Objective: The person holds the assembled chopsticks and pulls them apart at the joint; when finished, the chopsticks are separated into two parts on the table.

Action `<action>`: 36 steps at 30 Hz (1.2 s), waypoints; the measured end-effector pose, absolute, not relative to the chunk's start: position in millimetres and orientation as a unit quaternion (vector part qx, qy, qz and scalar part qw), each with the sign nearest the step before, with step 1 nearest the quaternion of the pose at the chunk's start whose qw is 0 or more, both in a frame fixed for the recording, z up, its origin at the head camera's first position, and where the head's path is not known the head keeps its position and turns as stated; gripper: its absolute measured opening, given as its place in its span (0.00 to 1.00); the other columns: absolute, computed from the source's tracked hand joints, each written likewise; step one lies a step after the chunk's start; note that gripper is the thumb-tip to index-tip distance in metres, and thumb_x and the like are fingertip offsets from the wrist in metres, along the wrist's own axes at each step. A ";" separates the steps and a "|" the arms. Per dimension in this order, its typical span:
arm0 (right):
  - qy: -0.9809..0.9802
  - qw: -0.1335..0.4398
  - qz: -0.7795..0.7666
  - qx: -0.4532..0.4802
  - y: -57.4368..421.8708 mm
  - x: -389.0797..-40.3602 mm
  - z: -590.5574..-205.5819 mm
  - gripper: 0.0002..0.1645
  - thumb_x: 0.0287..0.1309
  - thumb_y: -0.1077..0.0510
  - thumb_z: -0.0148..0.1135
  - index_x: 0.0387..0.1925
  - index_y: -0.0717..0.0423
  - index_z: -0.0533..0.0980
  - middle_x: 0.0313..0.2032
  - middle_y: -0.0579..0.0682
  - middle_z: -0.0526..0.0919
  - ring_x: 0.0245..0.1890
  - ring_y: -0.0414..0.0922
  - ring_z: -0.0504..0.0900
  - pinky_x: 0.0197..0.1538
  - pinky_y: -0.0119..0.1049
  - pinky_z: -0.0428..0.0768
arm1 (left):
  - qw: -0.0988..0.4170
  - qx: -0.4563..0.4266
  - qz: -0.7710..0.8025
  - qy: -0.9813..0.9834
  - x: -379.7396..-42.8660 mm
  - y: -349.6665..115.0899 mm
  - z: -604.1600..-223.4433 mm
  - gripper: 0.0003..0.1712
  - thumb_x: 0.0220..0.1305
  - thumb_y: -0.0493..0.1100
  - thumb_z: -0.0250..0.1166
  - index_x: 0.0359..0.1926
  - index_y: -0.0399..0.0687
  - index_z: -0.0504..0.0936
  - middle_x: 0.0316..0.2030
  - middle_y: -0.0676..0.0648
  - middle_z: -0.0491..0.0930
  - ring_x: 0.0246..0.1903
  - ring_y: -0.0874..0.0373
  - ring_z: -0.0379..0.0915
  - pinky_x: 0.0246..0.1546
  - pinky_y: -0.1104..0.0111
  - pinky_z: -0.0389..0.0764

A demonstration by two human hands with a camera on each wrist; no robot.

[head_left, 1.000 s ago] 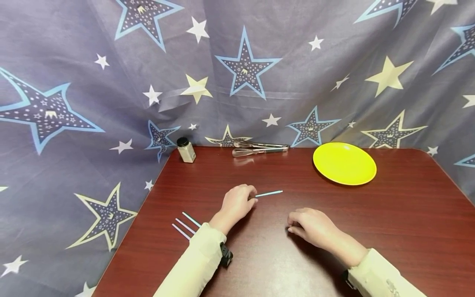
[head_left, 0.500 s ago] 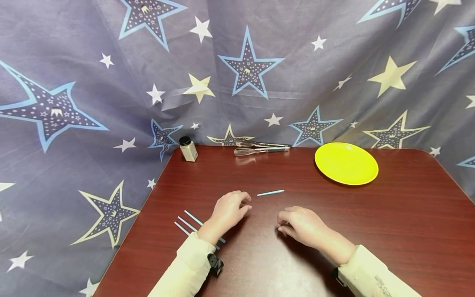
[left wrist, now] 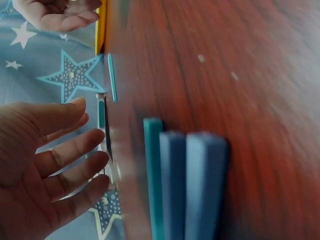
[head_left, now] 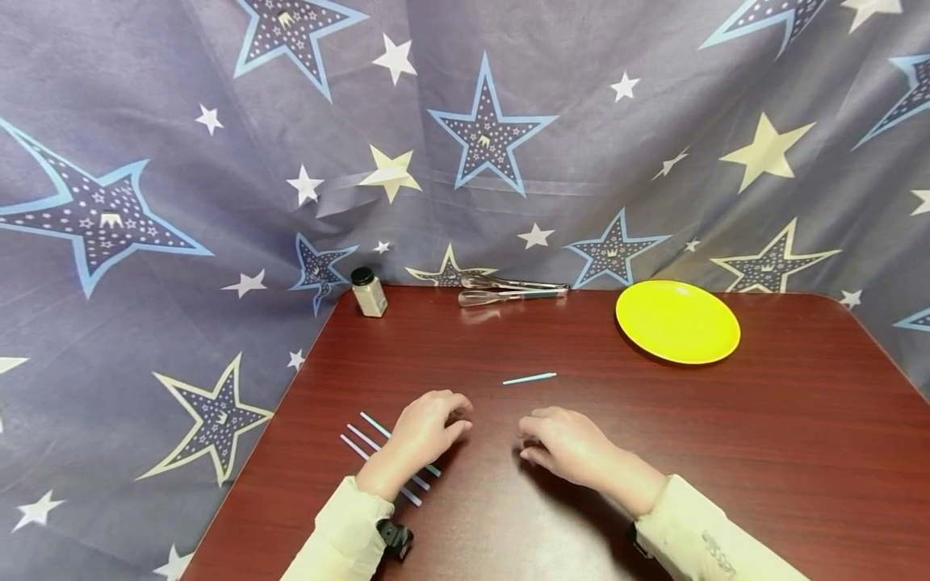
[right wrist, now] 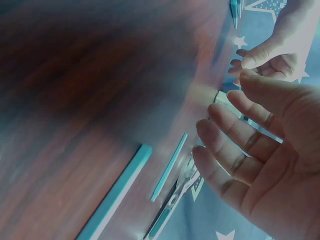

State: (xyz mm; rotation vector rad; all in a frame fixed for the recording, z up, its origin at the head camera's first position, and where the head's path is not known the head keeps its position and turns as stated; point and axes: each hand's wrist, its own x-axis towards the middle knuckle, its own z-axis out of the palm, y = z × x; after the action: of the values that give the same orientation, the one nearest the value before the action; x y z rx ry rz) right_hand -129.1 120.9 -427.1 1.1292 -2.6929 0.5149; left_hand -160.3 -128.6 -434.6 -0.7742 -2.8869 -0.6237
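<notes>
My left hand hovers over the left-middle table with relaxed, bent fingers and nothing in them. Beneath its forearm lie three slim sticks, a teal one, a darker blue one and a pale blue-lilac one, roughly parallel and partly hidden by the arm in the head view. Facing it, my right hand is likewise held above the table, fingers loosely bent and empty. Another light-blue stick lies alone beyond both hands. The right wrist view also shows a larger-looking teal stick close to that camera.
At the back right sits a yellow plate. Tongs lie along the rear edge, and a black-capped jar stands at the back left corner. A star-patterned curtain hangs behind the brown table.
My left hand has let go of the light-blue stick, which stays on the table, and has drawn back toward me and left. My right hand has shifted left.
</notes>
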 end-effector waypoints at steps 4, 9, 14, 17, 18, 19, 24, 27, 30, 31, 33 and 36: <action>-0.905 0.078 0.168 0.382 111.6 -130.0 -428.8 0.13 0.52 0.55 0.72 0.27 0.50 0.72 0.26 0.41 0.74 0.27 0.41 0.76 0.31 0.38 0.76 | 0.045 -0.258 -0.215 -0.941 -158.1 -141.0 -435.8 0.07 0.58 0.43 0.70 0.39 0.53 0.85 0.36 0.55 0.82 0.41 0.56 0.77 0.42 0.59 0.77; -0.898 0.066 0.187 0.392 98.8 -131.7 -429.6 0.12 0.52 0.54 0.72 0.30 0.51 0.75 0.28 0.43 0.77 0.29 0.41 0.78 0.34 0.39 0.77 | 0.059 -0.266 -0.207 -0.939 -158.7 -159.2 -434.7 0.08 0.57 0.40 0.71 0.40 0.51 0.86 0.37 0.55 0.82 0.42 0.54 0.77 0.44 0.58 0.77; -0.886 0.045 0.216 0.407 83.6 -133.0 -426.9 0.09 0.54 0.54 0.71 0.34 0.50 0.78 0.31 0.44 0.80 0.32 0.39 0.78 0.37 0.37 0.77 | 0.075 -0.246 -0.189 -0.948 -158.9 -180.7 -432.1 0.09 0.56 0.35 0.71 0.39 0.49 0.86 0.35 0.52 0.82 0.40 0.52 0.76 0.42 0.56 0.76; -0.882 0.025 0.225 0.412 73.4 -133.0 -425.9 0.08 0.55 0.55 0.70 0.35 0.50 0.78 0.32 0.43 0.81 0.33 0.38 0.78 0.39 0.37 0.77 | 0.076 -0.234 -0.180 -0.952 -158.9 -192.5 -430.4 0.10 0.56 0.31 0.70 0.37 0.49 0.87 0.34 0.52 0.81 0.39 0.50 0.76 0.42 0.55 0.76; -0.882 0.017 0.227 0.413 69.8 -132.9 -426.4 0.08 0.56 0.55 0.70 0.36 0.50 0.79 0.32 0.43 0.81 0.33 0.38 0.79 0.39 0.37 0.77 | 0.076 -0.232 -0.173 -0.954 -158.9 -196.2 -430.0 0.10 0.56 0.31 0.69 0.37 0.49 0.87 0.33 0.52 0.81 0.39 0.50 0.76 0.41 0.55 0.76; -0.880 0.010 0.230 0.415 66.3 -132.8 -427.2 0.08 0.56 0.55 0.70 0.36 0.50 0.79 0.33 0.43 0.81 0.34 0.38 0.79 0.40 0.37 0.77 | 0.076 -0.230 -0.168 -0.955 -158.9 -199.8 -429.5 0.11 0.55 0.30 0.68 0.36 0.49 0.87 0.33 0.52 0.81 0.38 0.50 0.76 0.41 0.55 0.76; -0.881 -0.027 0.232 0.411 49.5 -132.9 -431.0 0.10 0.57 0.54 0.69 0.39 0.51 0.80 0.35 0.43 0.83 0.37 0.38 0.80 0.43 0.37 0.78 | 0.074 -0.218 -0.130 -0.964 -160.3 -215.4 -427.7 0.11 0.56 0.29 0.67 0.33 0.51 0.86 0.32 0.52 0.81 0.37 0.48 0.76 0.38 0.53 0.76; -0.882 -0.038 0.235 0.406 41.0 -133.3 -432.9 0.11 0.57 0.53 0.69 0.40 0.51 0.80 0.35 0.43 0.83 0.37 0.38 0.80 0.44 0.36 0.78 | 0.070 -0.206 -0.109 -0.970 -161.9 -222.7 -427.3 0.13 0.53 0.28 0.67 0.31 0.52 0.86 0.31 0.51 0.80 0.37 0.46 0.75 0.36 0.52 0.76; -0.883 -0.045 0.235 0.404 34.5 -133.0 -435.3 0.13 0.56 0.52 0.69 0.41 0.52 0.80 0.33 0.43 0.82 0.35 0.37 0.79 0.44 0.35 0.77 | 0.054 -0.194 -0.093 -0.975 -162.6 -227.3 -427.3 0.15 0.49 0.26 0.67 0.30 0.52 0.85 0.32 0.50 0.79 0.37 0.45 0.75 0.35 0.50 0.76; -0.883 -0.046 0.235 0.403 32.7 -132.8 -436.0 0.13 0.56 0.51 0.69 0.41 0.52 0.80 0.33 0.43 0.81 0.35 0.37 0.78 0.43 0.35 0.77 | 0.047 -0.191 -0.089 -0.976 -163.0 -228.1 -427.5 0.16 0.48 0.26 0.66 0.31 0.52 0.85 0.33 0.50 0.79 0.38 0.44 0.75 0.35 0.50 0.76; -0.883 -0.047 0.236 0.403 29.7 -132.4 -437.2 0.14 0.55 0.51 0.70 0.41 0.52 0.80 0.31 0.43 0.81 0.33 0.36 0.77 0.42 0.35 0.76 | 0.033 -0.186 -0.084 -0.978 -163.3 -229.3 -428.3 0.16 0.47 0.25 0.66 0.32 0.52 0.85 0.34 0.49 0.79 0.39 0.44 0.75 0.35 0.50 0.76; -0.883 -0.048 0.239 0.401 25.7 -132.0 -438.2 0.15 0.54 0.51 0.70 0.41 0.54 0.81 0.29 0.42 0.80 0.31 0.36 0.76 0.41 0.34 0.76 | 0.025 -0.182 -0.078 -0.980 -163.6 -230.4 -430.3 0.16 0.47 0.26 0.67 0.32 0.53 0.84 0.33 0.49 0.78 0.39 0.44 0.74 0.35 0.50 0.76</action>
State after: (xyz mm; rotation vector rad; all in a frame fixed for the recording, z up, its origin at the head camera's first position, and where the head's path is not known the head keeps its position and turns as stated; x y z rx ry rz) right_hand -132.0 25.7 -438.2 1.3008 -2.8624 0.7733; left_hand -163.6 -230.4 -430.3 -0.5617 -3.0302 -0.2417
